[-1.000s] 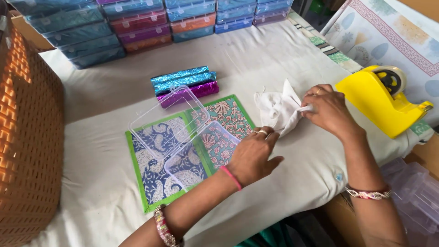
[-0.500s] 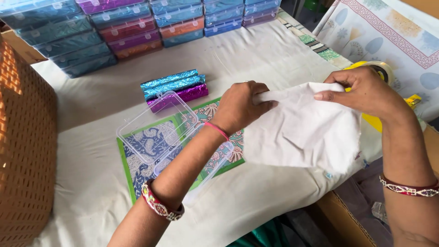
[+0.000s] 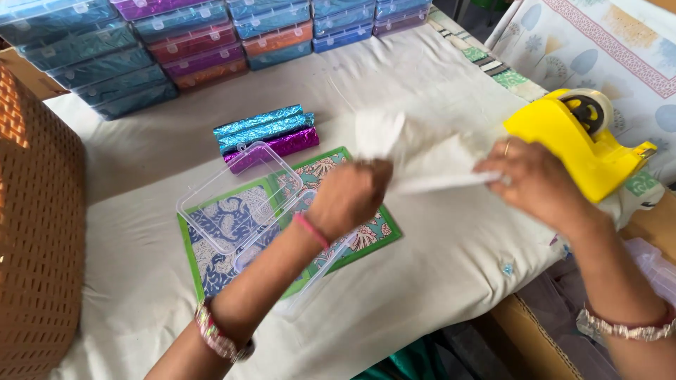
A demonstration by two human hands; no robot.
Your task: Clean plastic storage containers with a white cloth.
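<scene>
At the centre of the frame we see both hands gripping a white tissue sheet point(image 3: 429, 158), which is blurred and hangs just above the cloth-covered table point(image 3: 436, 281). The left hand point(image 3: 348, 197), knuckles toward the camera, has its fingers curled shut on the sheet's left part; the right hand point(image 3: 535, 184), to the right of centre, pinches the sheet's right edge with fingers pressed together, a ring on one finger. Below and left of the left hand lies an open clear plastic box point(image 3: 239, 197), its lid folded out toward the upper left, resting on a green-bordered printed card point(image 3: 211, 260) with blue and floral panels. Just above the box we note three foil-wrapped bars point(image 3: 267, 134), two blue and one purple, lying side by side and touching. A yellow tape dispenser point(image 3: 577, 141) stands just beyond the right hand, at the right edge of the table. Stacked coloured boxes point(image 3: 176, 42) line the top of the frame, and a brown woven basket point(image 3: 35, 232) fills the left edge.
</scene>
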